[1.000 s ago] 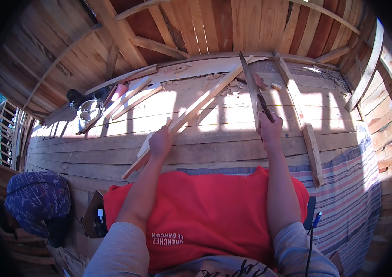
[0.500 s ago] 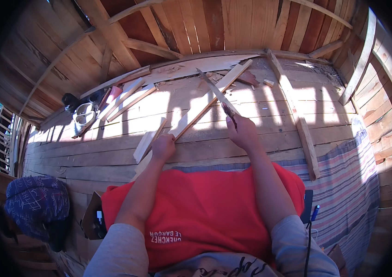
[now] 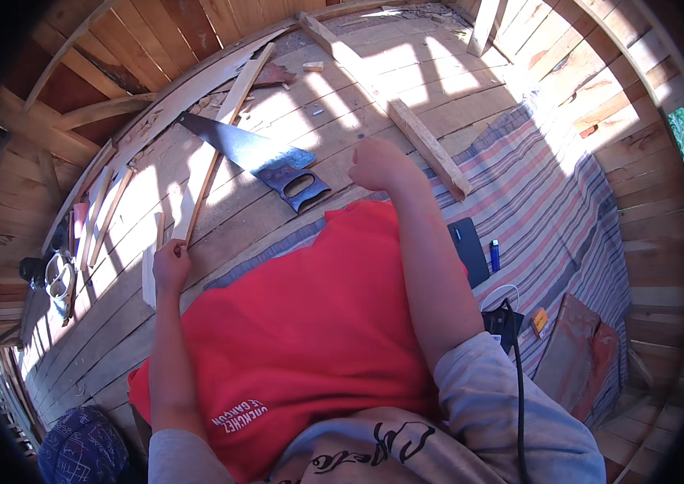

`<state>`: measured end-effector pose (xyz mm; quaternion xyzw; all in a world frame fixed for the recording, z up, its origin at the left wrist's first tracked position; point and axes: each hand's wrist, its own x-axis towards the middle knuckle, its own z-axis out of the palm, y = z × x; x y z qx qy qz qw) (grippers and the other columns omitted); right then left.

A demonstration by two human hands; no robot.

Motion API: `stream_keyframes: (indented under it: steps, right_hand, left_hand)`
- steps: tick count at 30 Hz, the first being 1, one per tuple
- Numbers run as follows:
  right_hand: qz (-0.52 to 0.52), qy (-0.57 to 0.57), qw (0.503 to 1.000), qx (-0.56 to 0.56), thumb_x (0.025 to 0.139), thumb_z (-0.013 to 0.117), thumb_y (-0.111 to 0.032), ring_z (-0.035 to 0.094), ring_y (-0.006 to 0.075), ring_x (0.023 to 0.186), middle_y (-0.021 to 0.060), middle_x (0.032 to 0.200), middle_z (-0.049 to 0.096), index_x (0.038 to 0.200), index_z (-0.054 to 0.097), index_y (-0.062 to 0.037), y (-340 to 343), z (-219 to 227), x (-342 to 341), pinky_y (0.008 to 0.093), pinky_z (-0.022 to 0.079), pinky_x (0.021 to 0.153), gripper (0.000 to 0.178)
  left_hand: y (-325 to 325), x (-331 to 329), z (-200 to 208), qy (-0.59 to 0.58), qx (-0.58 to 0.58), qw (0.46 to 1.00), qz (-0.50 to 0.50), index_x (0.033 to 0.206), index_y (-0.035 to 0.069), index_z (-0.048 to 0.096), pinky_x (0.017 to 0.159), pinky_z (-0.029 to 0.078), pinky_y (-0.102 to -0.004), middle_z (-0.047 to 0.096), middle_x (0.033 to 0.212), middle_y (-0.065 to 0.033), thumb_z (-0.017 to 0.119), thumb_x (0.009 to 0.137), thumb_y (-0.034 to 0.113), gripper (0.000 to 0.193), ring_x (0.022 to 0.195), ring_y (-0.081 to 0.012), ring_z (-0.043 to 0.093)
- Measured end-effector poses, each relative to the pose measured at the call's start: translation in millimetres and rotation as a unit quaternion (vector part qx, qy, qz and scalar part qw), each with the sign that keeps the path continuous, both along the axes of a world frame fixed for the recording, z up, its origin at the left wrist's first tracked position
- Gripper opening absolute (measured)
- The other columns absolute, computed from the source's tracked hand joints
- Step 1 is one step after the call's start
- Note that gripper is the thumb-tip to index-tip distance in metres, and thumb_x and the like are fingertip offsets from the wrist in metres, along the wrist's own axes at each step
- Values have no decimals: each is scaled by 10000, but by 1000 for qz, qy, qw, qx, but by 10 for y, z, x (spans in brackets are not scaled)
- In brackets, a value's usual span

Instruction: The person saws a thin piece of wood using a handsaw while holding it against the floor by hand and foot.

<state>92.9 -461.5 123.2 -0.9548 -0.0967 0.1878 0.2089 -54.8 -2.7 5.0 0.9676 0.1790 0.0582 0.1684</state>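
Note:
My left hand (image 3: 171, 262) is closed on the near end of a long narrow wooden strip (image 3: 203, 173) that slants away across the floor. A handsaw (image 3: 249, 152) lies over that strip, its dark tip beyond it and its worn handle toward me. To the right of the saw handle, apart from it, my right hand (image 3: 378, 164) hangs with curled fingers, and I see nothing in it. Beside my left hand rests a short pale board (image 3: 149, 278). Red cloth (image 3: 293, 323) covers my lap.
A thick wooden beam (image 3: 426, 149) lies at the right. Striped cloth (image 3: 551, 218) holds a blue lighter (image 3: 494, 255), a dark flat case (image 3: 471, 250) and a reddish board (image 3: 571, 355). Wood strips (image 3: 100, 210) lie at the far left. A patterned cap (image 3: 82, 452) sits near left.
My right hand has let go of the saw, which now lies across the strip, and moved off to its right. The view has turned right; my left hand stays on the strip.

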Motion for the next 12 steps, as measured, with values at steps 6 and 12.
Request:
stream_keyframes:
  steps: [6, 12]
  right_hand:
    - [-199, 139, 943, -227, 824, 716, -163, 709, 353, 1106, 184, 1213, 724, 1204, 730, -30, -1614, -240, -605, 464, 579, 929, 403]
    - [-206, 238, 919, -237, 801, 807, -276, 680, 327, 1201, 207, 1282, 699, 1237, 747, -89, -1972, -893, -1054, 465, 559, 997, 479]
  left_hand:
    - [-97, 104, -83, 31, 2, 1000, -4, 1057, 74, 772, 795, 563, -392, 767, 929, -145, 650, 913, 156, 205, 874, -296, 744]
    - [-27, 136, -169, 23, 8, 999, -23, 1073, 63, 769, 754, 562, -394, 761, 883, -142, 670, 905, 138, 209, 822, -266, 744]
